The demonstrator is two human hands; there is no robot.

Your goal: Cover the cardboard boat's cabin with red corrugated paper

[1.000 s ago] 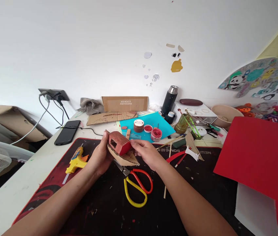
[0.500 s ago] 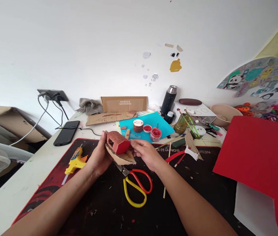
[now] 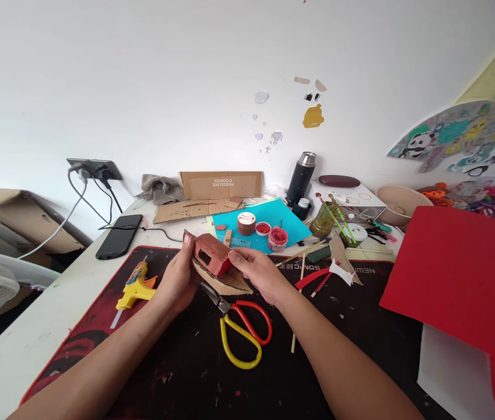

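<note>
Between my hands is a small cardboard boat (image 3: 225, 284) with a rounded, red-painted cabin (image 3: 214, 252) that has a square window cut in its side. My left hand (image 3: 180, 274) is closed on the boat's left end, thumb up along its edge. On the cabin's right end rest the thumb and fingers of my right hand (image 3: 253, 271), pinching it; some fingertips are hidden behind it. Scissors (image 3: 242, 332) with one red and one yellow handle lie on the black mat (image 3: 177, 361) just below the boat.
A yellow glue gun (image 3: 136, 289) lies at the left, near a black phone (image 3: 119, 236). Open red paint jars (image 3: 277, 238) stand on blue paper (image 3: 288, 219). Behind are a thermos (image 3: 302, 178) and a brush jar (image 3: 323, 220). Red paper (image 3: 457, 274) juts in at the right.
The boat has turned a little, so more of the cabin's windowed side shows and less of its red end. My right thumb has shifted onto the cabin's end.
</note>
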